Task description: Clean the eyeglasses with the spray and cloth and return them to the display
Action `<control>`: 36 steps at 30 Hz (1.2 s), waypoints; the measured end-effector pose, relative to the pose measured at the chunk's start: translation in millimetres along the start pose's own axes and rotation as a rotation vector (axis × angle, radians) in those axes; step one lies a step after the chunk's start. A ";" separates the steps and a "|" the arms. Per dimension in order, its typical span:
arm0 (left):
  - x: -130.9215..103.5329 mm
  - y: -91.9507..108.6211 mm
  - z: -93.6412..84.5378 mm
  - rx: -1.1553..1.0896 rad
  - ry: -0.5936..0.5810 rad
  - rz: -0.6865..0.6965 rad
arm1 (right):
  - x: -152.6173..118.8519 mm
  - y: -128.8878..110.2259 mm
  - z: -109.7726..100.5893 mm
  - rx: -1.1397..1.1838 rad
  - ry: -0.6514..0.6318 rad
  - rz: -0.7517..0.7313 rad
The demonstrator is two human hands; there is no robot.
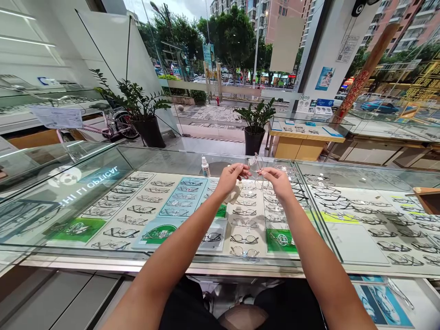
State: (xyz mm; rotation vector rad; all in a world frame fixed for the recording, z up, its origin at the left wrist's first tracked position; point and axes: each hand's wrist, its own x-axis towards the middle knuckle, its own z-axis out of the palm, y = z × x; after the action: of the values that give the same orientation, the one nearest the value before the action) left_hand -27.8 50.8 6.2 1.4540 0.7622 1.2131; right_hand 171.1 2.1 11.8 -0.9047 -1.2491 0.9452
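Over the far part of the glass display counter [165,259], a pair of thin-rimmed eyeglasses [256,166] is held up between my two hands. Its clear lenses blend with the background, so the outline is hard to follow. My left hand [232,178] is closed, its bent fingertips at the left side of the eyeglasses. From the right, my right hand [277,179] pinches the frame between thumb and fingers. A small white spray bottle [205,167] stands on the glass, left of my left hand. Below my hands, rows of eyeglasses [244,239] lie inside the counter.
Green cards [79,229] and a blue display board [178,197] lie among the frames under the glass. A second glass case [364,270] adjoins on the right. Beyond the counter are potted plants [254,133], a wooden display table [295,144] and a bicycle [110,126].
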 end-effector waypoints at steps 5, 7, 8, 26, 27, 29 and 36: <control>-0.5 -8.2 2.9 0.021 -0.056 -0.295 | 2.0 1.9 -2.8 0.142 0.107 -0.059; -2.4 -8.5 4.3 -0.022 -0.082 -0.338 | 1.6 2.1 -2.8 0.197 0.096 -0.044; -3.4 -7.8 4.7 -0.051 -0.090 -0.333 | 1.3 2.1 -2.5 0.214 0.084 -0.033; -9.9 1.8 13.5 0.142 0.025 0.053 | 1.3 21.2 7.3 0.049 0.069 0.068; -11.9 2.0 15.3 0.221 0.102 0.105 | 1.0 21.7 8.2 0.026 0.087 0.044; -16.2 1.9 19.0 0.334 0.177 0.188 | -0.4 23.1 11.0 -0.015 0.115 -0.001; -18.6 -7.6 23.4 0.243 0.127 0.106 | -15.2 29.1 29.2 -0.395 0.236 -0.311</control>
State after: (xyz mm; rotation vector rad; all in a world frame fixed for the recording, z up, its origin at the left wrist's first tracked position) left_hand -9.8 28.3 -4.9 1.6441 0.9558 1.3392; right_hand 138.6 -0.6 -17.6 -1.0549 -1.3444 0.3384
